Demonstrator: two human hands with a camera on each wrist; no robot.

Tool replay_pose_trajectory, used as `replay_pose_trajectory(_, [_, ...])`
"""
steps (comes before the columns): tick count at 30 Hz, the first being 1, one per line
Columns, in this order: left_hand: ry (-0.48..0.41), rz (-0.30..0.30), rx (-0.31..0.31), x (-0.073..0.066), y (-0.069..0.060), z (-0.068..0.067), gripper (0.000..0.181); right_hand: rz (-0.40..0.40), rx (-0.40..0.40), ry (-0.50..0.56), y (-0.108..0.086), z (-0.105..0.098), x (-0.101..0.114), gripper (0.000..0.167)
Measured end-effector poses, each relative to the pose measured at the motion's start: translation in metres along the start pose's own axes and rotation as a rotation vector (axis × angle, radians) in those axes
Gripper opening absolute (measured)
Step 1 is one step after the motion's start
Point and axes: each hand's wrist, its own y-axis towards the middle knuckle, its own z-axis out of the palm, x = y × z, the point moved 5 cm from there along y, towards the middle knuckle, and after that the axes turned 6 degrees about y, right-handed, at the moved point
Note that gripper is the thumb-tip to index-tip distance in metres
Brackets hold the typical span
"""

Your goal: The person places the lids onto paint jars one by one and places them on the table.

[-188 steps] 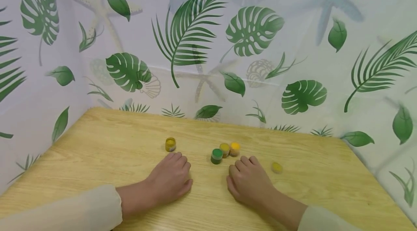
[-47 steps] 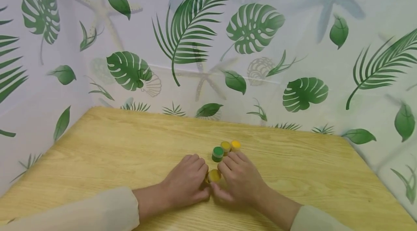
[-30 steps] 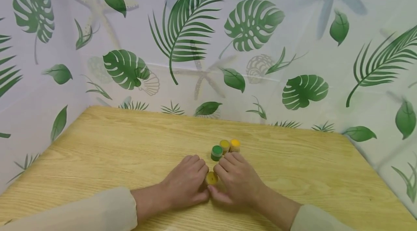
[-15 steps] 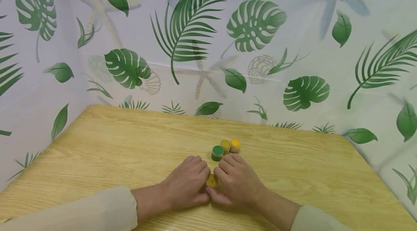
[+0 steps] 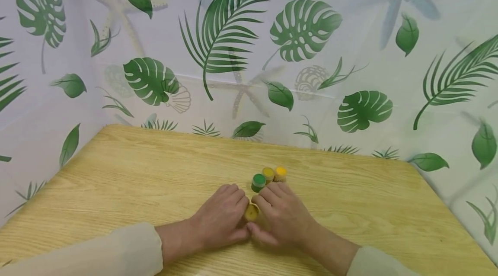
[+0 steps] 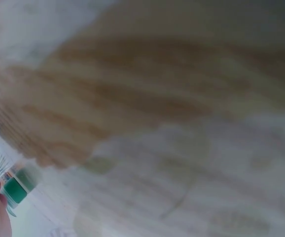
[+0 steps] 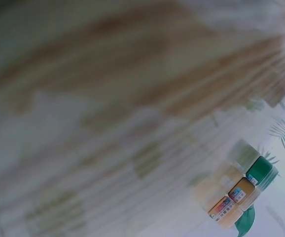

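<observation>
Near the middle of the table, both hands meet around a small ochre paint jar (image 5: 251, 213). My left hand (image 5: 222, 217) holds it from the left side. From the right, the fingers and thumb of my right hand (image 5: 285, 215) pinch at its round lid. The fingers cover much of the jar, so how the lid sits cannot be made out. Just beyond the hands stand three paint jars: a green one (image 5: 258, 182), an ochre one (image 5: 268, 174) and an orange-yellow one (image 5: 280, 174). The wrist views show only a sliver of each hand.
A wood-grain table (image 5: 155, 172) lies under the hands. Behind it and at the left hangs a white sheet (image 5: 249, 51) printed with green leaves and starfish. The three standing jars sit close to the right hand's knuckles.
The uncapped jar from the left and the lid from the right have been picked up and brought together between the hands. Over the last second the round top turns and shifts slightly; the hands barely move.
</observation>
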Motion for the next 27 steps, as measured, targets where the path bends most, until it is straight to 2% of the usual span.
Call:
replay_pose_trajectory(8, [-0.008,0.009,-0.057,-0.0013,0.0009,-0.0009,0.03,-0.01,0.019,-0.011,0.0012,0.0009,0.0036,0.037])
replay_pose_trajectory(16, [-0.01,0.016,-0.051,-0.0015,0.0011,0.0006,0.031,-0.015,0.004,-0.039,0.0012,0.0007,0.0036,0.038])
replay_pose_trajectory(27, [-0.008,0.022,-0.003,-0.0036,0.0013,0.001,0.034,-0.005,0.017,-0.054,0.0005,0.0016,0.0037,0.043])
